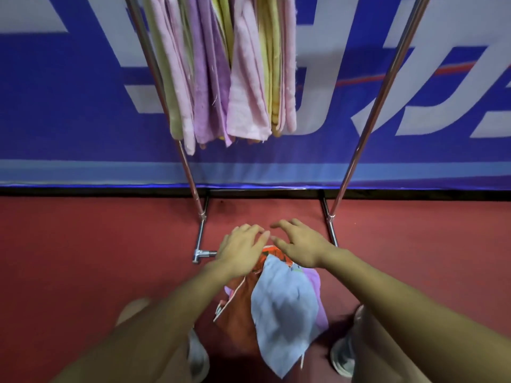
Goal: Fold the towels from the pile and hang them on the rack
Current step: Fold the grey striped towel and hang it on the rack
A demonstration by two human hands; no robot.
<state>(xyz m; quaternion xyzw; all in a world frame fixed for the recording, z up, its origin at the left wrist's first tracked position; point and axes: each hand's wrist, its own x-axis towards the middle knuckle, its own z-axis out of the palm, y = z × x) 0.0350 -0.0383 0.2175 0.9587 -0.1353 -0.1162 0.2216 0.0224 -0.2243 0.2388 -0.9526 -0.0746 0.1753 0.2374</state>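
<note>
Head camera view, looking down a person's two bare forearms toward a metal rack [359, 150] that stands on a red floor [83, 244] in front of a blue banner [69, 92].

The pile [276, 294] of towels lies on the floor between the person's shoes [343, 355]. Its long axis runs from near to far, straight toward the rack's base. A light blue towel [282, 313] lies on top, an orange towel [237, 299] shows under it on the left, and a purple towel [315, 280] on the right.

The left hand [240, 244] and right hand [298, 241] hang palm down, side by side, over the far tip of the pile. Their fingers are spread and loosely bent and they grip nothing. Whether they touch the cloth cannot be told. Most of the pile lies nearer to the person than the hands do. Both hands look equally close to it.

Hung towels [235, 78] in pink, purple and yellow-green crowd toward the rack's left upright, far above the hands.

Likely next: lowering both hands to lift one towel.
</note>
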